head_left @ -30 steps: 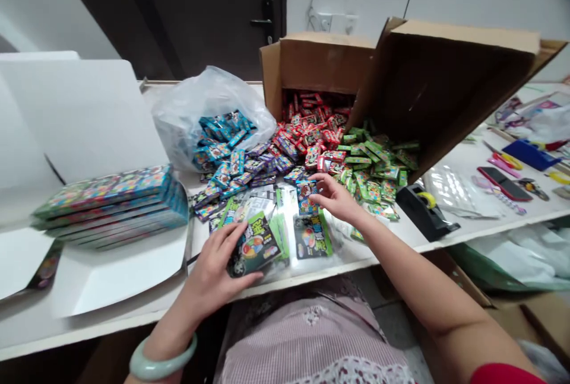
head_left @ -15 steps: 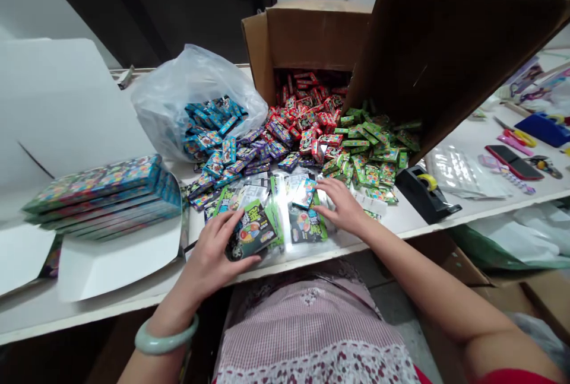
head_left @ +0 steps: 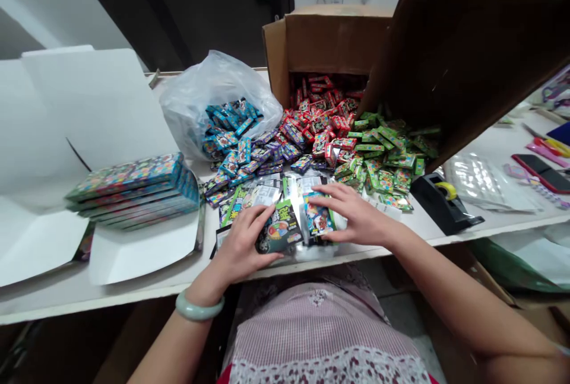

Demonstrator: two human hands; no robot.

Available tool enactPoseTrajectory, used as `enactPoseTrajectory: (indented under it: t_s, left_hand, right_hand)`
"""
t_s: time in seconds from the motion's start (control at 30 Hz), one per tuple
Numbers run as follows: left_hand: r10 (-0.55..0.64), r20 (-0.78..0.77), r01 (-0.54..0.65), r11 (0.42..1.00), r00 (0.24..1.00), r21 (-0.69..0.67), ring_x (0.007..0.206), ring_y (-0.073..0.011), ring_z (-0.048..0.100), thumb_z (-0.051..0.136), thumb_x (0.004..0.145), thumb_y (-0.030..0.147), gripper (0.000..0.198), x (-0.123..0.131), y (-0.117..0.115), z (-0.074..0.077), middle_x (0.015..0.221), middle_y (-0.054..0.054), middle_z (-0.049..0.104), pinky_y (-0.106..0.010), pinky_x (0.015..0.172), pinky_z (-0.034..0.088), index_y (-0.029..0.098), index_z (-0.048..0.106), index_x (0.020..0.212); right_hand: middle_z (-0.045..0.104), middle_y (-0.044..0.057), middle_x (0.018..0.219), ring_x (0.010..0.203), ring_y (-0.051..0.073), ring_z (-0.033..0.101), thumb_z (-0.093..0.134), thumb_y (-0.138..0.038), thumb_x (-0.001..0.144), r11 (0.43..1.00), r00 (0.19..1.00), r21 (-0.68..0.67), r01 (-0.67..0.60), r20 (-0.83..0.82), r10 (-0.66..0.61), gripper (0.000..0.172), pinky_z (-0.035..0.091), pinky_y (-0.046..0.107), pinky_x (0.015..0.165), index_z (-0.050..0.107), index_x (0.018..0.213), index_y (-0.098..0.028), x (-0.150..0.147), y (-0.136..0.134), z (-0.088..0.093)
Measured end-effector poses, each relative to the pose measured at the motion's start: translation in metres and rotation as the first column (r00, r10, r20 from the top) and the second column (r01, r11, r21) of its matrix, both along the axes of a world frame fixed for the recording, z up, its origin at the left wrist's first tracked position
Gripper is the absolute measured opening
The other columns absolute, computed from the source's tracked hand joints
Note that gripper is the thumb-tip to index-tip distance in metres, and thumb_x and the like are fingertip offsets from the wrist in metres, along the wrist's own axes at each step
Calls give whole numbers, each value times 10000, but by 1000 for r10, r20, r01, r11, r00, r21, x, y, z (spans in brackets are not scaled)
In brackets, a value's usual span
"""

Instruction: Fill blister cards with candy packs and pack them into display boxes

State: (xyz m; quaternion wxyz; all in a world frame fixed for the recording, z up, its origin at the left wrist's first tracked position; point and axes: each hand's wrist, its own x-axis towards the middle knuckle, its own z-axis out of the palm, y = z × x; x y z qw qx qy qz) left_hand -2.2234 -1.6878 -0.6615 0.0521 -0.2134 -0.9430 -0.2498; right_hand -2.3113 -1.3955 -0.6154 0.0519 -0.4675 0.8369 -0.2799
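My left hand [head_left: 244,244] grips a flat black-and-green printed packet [head_left: 279,229] by its left side, thumb along the lower edge and fingers at the top left corner. Just to the right, my right hand [head_left: 354,212] has its thumb and fingers around a blue printed packet [head_left: 317,218], which lies over other clear-sleeved packets. Under and behind both hands are more green-and-black printed packets [head_left: 234,203] in shiny plastic. Part of the blue packet is hidden by the right fingers.
Behind lie heaps of small purple boxes [head_left: 267,155], red boxes [head_left: 320,117] and green boxes [head_left: 383,152]. Blue boxes sit in a plastic bag [head_left: 187,105]. A cardboard box [head_left: 329,40] stands behind, a tape dispenser [head_left: 445,203] at right, and an open white carton [head_left: 111,253] with stacked boxes at left.
The view has swung left, so the scene sits further right. My right hand has brought the blue packet lower, beside the black-and-green packet. My left hand keeps its hold.
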Motion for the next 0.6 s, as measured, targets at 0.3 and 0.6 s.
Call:
enactPoseTrajectory:
  t_s: [0.3,0.6]
  left_hand:
    - [-108,-2,108,994,994,-10,1223,-355,451,751,707,486,972,1,7,4,1331,-166,455,-551,1023,386,233,231,1489]
    - [-81,58,80,996,995,30,1233,-350,452,766,698,467,959,3,5,13,1339,-153,446,-546,1032,395,251,257,1481]
  right_hand:
    - [472,152,1368,1228,293,435,728,-270,736,962,986,220,-161,2,164,654,380,466,1024,515,1350,-191,-1,-9,24]
    - [447,130,1360,1246,284,423,720,-304,755,996,999,74,-49,-16,50,626,382,490,1034,494,1334,-233,-6,-3,34]
